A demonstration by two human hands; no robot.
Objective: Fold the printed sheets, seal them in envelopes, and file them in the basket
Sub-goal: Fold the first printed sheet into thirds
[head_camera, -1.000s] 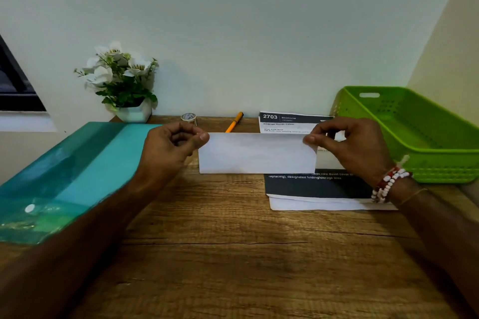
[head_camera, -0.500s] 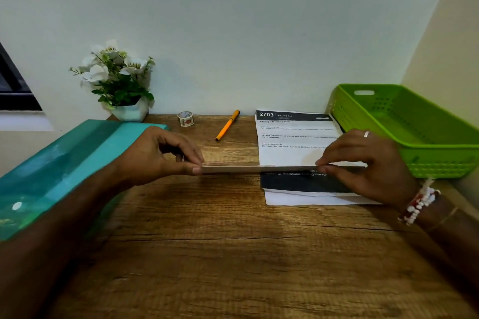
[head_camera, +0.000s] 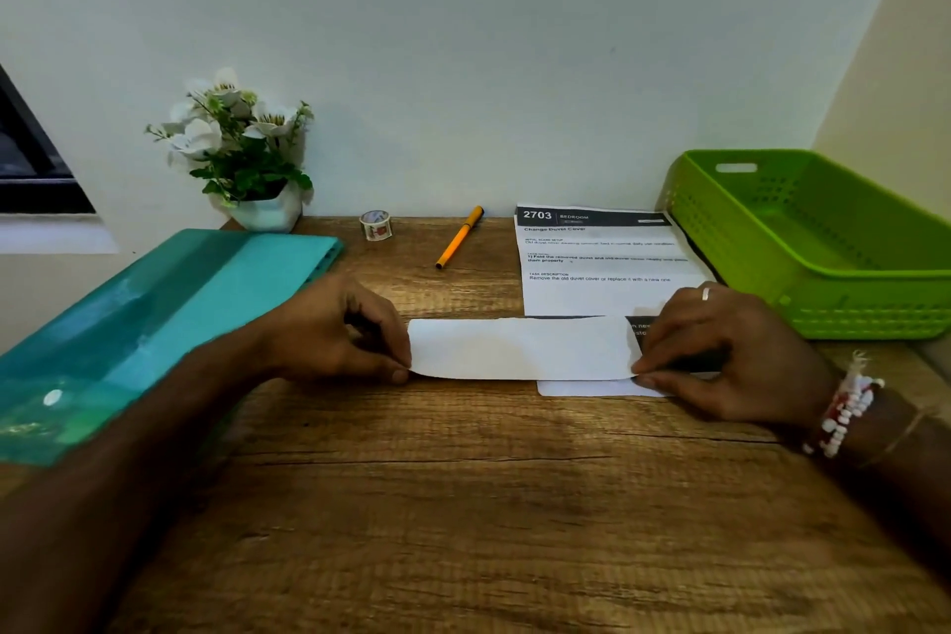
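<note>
Left hand [head_camera: 334, 335] and right hand [head_camera: 720, 355] pinching white envelope [head_camera: 520, 348] — one at each end, above printed sheets [head_camera: 602, 263]

Dim soft light, wide-angle edge warping, blurred forearms

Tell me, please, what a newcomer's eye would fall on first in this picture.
First the white paper at the middle of the wooden desk, which the left hand and the right hand pinch by its ends. Next the bright green basket at the far right, beside the printed sheets, and the teal folder along the left edge.
</note>
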